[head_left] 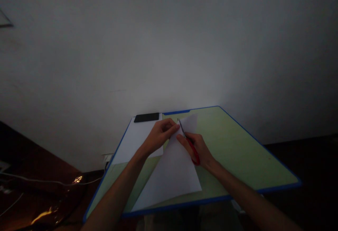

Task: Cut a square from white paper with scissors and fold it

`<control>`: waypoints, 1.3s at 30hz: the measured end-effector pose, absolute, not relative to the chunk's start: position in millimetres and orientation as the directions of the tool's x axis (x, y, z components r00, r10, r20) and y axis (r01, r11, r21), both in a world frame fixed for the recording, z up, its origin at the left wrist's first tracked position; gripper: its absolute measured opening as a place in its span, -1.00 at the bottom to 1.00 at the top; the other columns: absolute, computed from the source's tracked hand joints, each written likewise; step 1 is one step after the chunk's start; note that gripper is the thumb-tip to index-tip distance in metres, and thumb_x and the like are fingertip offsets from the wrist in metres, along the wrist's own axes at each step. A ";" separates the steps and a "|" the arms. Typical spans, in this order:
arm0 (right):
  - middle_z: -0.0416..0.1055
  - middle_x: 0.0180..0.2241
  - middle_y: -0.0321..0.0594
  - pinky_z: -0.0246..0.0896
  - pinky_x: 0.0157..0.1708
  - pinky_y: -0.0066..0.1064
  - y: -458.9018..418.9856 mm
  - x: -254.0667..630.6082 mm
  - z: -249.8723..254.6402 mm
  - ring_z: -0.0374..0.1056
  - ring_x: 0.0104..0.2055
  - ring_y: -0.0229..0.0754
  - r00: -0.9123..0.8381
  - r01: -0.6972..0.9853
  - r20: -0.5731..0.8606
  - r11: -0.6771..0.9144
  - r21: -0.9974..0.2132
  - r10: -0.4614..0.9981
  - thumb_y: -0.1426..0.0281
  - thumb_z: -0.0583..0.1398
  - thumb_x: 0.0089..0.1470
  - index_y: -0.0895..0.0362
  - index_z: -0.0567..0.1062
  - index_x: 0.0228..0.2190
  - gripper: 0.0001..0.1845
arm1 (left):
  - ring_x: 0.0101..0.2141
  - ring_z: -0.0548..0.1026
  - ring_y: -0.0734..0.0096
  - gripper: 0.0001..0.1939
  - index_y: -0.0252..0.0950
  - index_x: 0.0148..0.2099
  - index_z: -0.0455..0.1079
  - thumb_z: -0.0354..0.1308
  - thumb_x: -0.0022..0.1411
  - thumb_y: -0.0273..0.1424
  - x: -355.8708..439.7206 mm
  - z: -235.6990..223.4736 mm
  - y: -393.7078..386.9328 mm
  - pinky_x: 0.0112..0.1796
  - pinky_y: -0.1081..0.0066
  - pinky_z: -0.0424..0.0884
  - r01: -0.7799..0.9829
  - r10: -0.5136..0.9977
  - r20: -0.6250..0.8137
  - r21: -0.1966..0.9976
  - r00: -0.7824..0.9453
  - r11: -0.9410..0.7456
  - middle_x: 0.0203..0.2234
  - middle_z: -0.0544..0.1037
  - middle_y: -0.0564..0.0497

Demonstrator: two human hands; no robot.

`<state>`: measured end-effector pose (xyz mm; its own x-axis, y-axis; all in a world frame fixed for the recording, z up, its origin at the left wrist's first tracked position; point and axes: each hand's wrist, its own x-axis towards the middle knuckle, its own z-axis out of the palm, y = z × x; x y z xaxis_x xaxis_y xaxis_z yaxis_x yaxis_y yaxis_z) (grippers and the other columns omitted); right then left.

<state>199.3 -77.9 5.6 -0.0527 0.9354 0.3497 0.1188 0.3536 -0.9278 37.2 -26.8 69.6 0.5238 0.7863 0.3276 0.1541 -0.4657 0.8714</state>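
A white sheet of paper (173, 178) is held up at a slant over the table, its lower edge near the table's front. My left hand (161, 132) pinches the paper at its upper part between thumb and fingers. In my right hand (196, 146) is a pair of scissors (194, 155) with red handles, the fingers closed round them. The blades point away from me and lie at the paper, close to my left fingertips. Part of the sheet stands out to the right behind the blades. How far the blades are apart is hard to make out.
The pale green table (232, 153) has a blue rim and stands against a grey wall (169, 48). More white paper (129, 143) lies at its left, with a black phone-like slab (146, 117) on the far edge. A white cable (47, 181) runs at the lower left.
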 end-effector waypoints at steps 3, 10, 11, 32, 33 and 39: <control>0.25 -0.58 -0.33 0.03 -0.57 -0.47 -79.5 198.9 7.9 0.14 -0.54 -0.28 -0.050 0.136 0.352 0.355 -0.925 0.935 0.17 0.18 0.14 0.16 0.40 -0.56 -0.63 | -0.56 0.27 0.55 -0.67 -0.33 -0.41 0.36 0.20 0.25 -0.17 37.3 69.8 -27.0 -0.55 0.54 0.14 0.152 0.788 0.325 0.874 0.523 -0.461 -0.59 0.35 0.11; 0.24 -0.59 -0.34 0.03 -0.57 -0.48 -80.5 198.5 12.6 0.13 -0.55 -0.29 -0.052 0.148 0.356 0.360 -0.921 0.933 0.19 0.19 0.13 0.16 0.38 -0.58 -0.63 | -0.55 0.28 0.56 -0.67 -0.33 -0.40 0.37 0.19 0.26 -0.17 35.9 67.0 -24.2 -0.53 0.54 0.15 0.171 0.785 0.331 0.862 0.524 -0.477 -0.59 0.36 0.11; 0.24 -0.58 -0.34 0.03 -0.57 -0.48 -80.3 198.6 12.3 0.13 -0.55 -0.29 -0.050 0.150 0.355 0.358 -0.921 0.934 0.19 0.19 0.13 0.16 0.38 -0.58 -0.63 | -0.55 0.28 0.56 -0.67 -0.33 -0.40 0.37 0.19 0.26 -0.17 35.8 66.9 -24.1 -0.53 0.54 0.15 0.175 0.784 0.334 0.858 0.522 -0.482 -0.59 0.36 0.11; 0.11 -0.64 -0.40 -0.05 -0.59 -0.49 -73.9 199.9 3.7 0.03 -0.57 -0.34 0.006 0.216 0.378 0.368 -0.904 0.926 0.07 0.24 0.06 0.13 0.27 -0.65 -0.51 | -0.55 0.28 0.55 -0.65 -0.33 -0.42 0.36 0.21 0.23 -0.14 34.9 63.7 -21.3 -0.52 0.53 0.16 0.167 0.795 0.314 0.875 0.520 -0.455 -0.59 0.36 0.12; 0.10 -0.65 -0.41 -0.06 -0.60 -0.49 -72.9 199.5 3.5 0.03 -0.58 -0.35 0.025 0.206 0.379 0.366 -0.908 0.925 0.07 0.25 0.05 0.13 0.26 -0.66 -0.51 | -0.55 0.29 0.55 -0.65 -0.33 -0.42 0.37 0.21 0.23 -0.14 34.6 63.0 -20.7 -0.53 0.53 0.16 0.168 0.799 0.308 0.878 0.517 -0.448 -0.60 0.35 0.12; 0.20 -0.72 -0.43 -0.04 -0.77 -0.50 -70.5 199.1 5.0 0.11 -0.73 -0.33 0.102 -0.162 0.129 0.145 -0.976 0.986 -0.04 0.21 -0.01 0.10 0.35 -0.56 -0.54 | -0.55 0.34 0.51 -0.65 -0.33 -0.36 0.39 0.23 0.19 -0.11 29.7 58.2 -14.6 -0.50 0.51 0.25 0.127 0.856 0.257 0.930 0.449 -0.346 -0.59 0.38 0.10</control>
